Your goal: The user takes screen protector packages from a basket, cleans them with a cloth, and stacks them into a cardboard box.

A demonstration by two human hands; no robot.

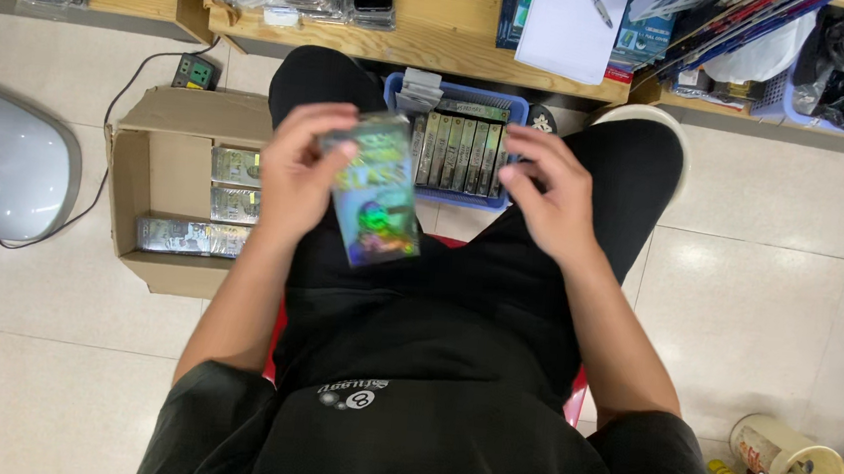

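Your left hand (297,172) grips a shiny card pack (377,195) over your lap. Your right hand (551,192) hovers open just right of it. A blue tray (458,97) of packs sits beyond, a cardboard box (160,181) at left.

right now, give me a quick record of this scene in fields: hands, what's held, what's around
left hand: left hand grips the shiny pack by its left edge
right hand: right hand open beside the pack, not touching it
in front: blue basket with packs in a row, between the knees
left side: cardboard box on the floor, a few packs inside
beyond: wooden shelf
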